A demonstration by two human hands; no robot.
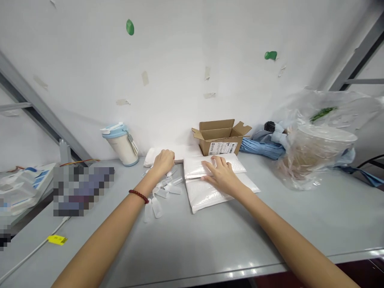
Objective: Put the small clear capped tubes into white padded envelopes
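Observation:
My left hand (164,160), with fingers curled down and closed, is over the far side of a loose group of small translucent plastic pieces (163,193). What it holds, if anything, is hidden behind the knuckles. A dark red bead bracelet (138,195) circles that wrist. To the right, my right hand (222,174) rests with fingers spread on a white bubble mailer (196,166), which overlaps another white bubble mailer (199,198) lying nearer to me. Just past my left hand lies a stack of flat white packets (187,153).
An open cardboard box (220,138) with labels stands behind the mailers. A white-and-blue tumbler (121,146) is at the back left. On the right are folded blue cloth (261,148) and a round tub in clear plastic (322,150). A white cable (31,254) runs along the left.

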